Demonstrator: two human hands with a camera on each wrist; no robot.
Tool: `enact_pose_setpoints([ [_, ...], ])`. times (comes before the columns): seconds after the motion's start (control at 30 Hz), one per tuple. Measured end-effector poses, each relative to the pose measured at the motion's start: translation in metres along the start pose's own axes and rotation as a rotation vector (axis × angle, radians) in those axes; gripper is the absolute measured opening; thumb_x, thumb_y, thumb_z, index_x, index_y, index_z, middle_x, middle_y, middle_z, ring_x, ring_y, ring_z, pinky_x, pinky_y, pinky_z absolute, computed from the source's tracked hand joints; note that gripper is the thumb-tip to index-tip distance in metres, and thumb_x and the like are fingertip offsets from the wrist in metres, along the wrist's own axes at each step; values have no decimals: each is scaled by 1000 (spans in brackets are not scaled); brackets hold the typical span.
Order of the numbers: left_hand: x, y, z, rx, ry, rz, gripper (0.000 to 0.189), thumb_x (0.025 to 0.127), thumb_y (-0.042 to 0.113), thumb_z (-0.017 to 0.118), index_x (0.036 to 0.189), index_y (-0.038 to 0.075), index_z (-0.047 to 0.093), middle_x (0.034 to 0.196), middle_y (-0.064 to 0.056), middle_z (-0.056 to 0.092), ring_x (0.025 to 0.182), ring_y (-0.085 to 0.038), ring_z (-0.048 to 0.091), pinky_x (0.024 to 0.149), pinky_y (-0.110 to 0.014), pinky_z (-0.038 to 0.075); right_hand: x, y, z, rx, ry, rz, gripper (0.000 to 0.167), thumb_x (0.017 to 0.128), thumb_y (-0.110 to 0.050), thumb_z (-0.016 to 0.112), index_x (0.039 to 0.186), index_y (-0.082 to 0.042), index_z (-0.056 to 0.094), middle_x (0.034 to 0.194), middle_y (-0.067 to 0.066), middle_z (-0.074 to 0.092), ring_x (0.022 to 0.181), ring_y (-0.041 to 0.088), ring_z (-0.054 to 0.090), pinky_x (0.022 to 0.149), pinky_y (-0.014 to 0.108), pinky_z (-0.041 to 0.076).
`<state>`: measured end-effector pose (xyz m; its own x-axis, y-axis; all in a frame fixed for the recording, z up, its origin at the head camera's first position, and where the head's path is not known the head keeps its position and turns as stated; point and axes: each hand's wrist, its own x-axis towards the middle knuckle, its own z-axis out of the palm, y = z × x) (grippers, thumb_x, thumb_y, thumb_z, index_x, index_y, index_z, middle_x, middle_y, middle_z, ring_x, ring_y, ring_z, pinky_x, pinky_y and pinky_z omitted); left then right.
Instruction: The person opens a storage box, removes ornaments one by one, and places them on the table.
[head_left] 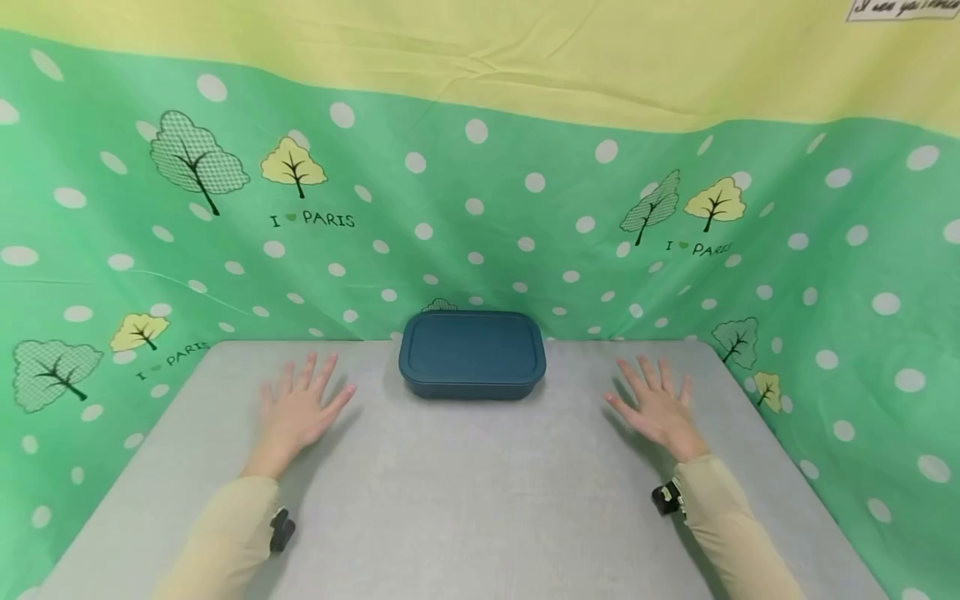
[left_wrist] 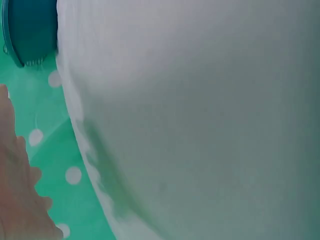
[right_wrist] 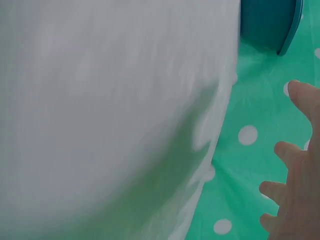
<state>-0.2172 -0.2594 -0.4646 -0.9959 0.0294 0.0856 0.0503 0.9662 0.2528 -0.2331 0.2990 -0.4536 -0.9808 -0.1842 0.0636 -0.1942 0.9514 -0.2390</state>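
A dark blue rectangular lidded box (head_left: 472, 354) with rounded corners sits at the back middle of the table. To its left, my left hand (head_left: 300, 411) is held over the table with fingers spread, holding nothing. On the other side my right hand (head_left: 660, 407) is spread the same way, also holding nothing. Both hands are apart from the box. In the left wrist view the box (left_wrist: 32, 30) shows at the top left, beyond the left hand (left_wrist: 20, 185). The right wrist view has the box (right_wrist: 267, 22) at the top right, above the right hand (right_wrist: 300, 175).
The grey table (head_left: 480, 500) ends at a green curtain (head_left: 480, 225) with white dots and printed trees, which also hangs along both sides. Each sleeved wrist carries a small black device, one on the left (head_left: 282, 531) and one on the right (head_left: 666, 498).
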Motion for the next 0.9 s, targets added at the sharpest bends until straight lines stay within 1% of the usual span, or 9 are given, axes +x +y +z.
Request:
enact_pose_setpoints([
  [0.13,11,17,5,-9,-17,21,81,94,71,24,157,20,15,159,-19,11,140,-51,2,103,-72,-5,6,-10,4,36,36,-38,74,98,-55,40,155,-11,22,157,24,13,141,49,-3,103,68,-14],
  [0.27,20,35,14,-36,-9,45,78,95,68,26,157,20,16,158,-19,13,140,-51,6,104,-72,-2,12,-21,15,68,54,-83,68,100,-50,41,152,-8,27,153,26,22,140,50,4,104,71,-3],
  [0.4,27,51,23,-75,6,71,76,97,65,26,156,18,17,158,-19,16,139,-51,11,106,-70,4,18,-35,23,158,67,-117,62,102,-43,42,151,-6,31,150,26,29,139,50,11,105,71,5],
  [0.53,32,64,29,-177,24,78,72,100,59,28,155,13,20,157,-21,18,138,-52,14,107,-69,8,26,-48,22,246,110,-163,58,103,-35,44,149,-2,33,148,26,34,137,51,18,106,69,11],
  [0.6,35,68,30,-236,32,73,71,101,56,29,155,12,19,156,-22,18,138,-52,13,107,-68,8,32,-54,21,290,129,-192,57,103,-32,45,148,1,34,148,27,34,136,50,22,108,65,15],
  [0.7,43,72,34,-310,35,72,71,102,54,30,156,11,16,156,-23,17,139,-51,14,108,-66,8,43,-62,21,345,138,-212,56,103,-30,45,148,2,32,148,27,34,136,46,27,110,59,20],
  [0.8,51,75,39,-395,53,106,71,102,50,34,156,9,15,156,-24,17,139,-49,15,110,-63,10,52,-72,24,410,133,-218,57,103,-29,45,148,3,31,148,26,34,136,44,29,110,55,21],
  [0.9,56,78,41,-478,68,164,68,103,42,39,155,6,14,156,-24,17,141,-44,16,112,-58,13,59,-80,28,478,111,-197,58,103,-30,45,149,2,29,149,25,34,136,43,30,110,55,23],
])
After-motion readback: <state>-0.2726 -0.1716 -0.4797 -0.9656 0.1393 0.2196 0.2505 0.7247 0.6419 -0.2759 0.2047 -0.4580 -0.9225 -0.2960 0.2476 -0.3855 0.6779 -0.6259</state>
